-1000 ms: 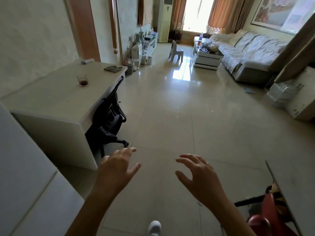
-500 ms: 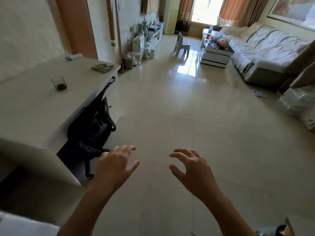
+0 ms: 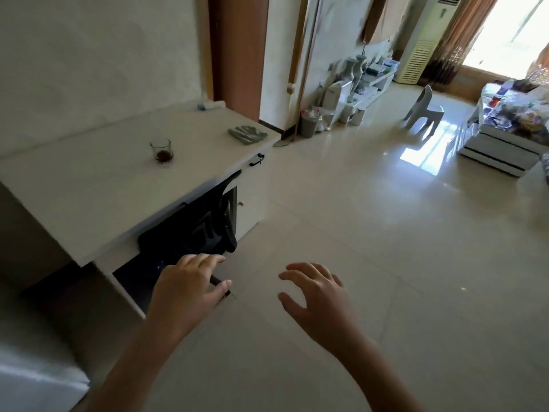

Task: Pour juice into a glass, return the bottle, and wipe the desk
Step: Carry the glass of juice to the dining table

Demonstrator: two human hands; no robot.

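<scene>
desk (image 3: 98,185): smooth matt white top
glass (image 3: 161,150): clear, on desk
cloth (image 3: 247,134): grey fabric, on desk
floor (image 3: 371,233): glossy tile

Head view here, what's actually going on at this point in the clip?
A person stands on the tiled floor beside a white desk, with both hands out in front and holding nothing: the left hand and right hand are open, fingers spread. On the desk stands a glass with a little dark juice at the bottom, and a folded grey cloth lies near the far corner. No bottle is in view. A black chair is tucked under the desk.
</scene>
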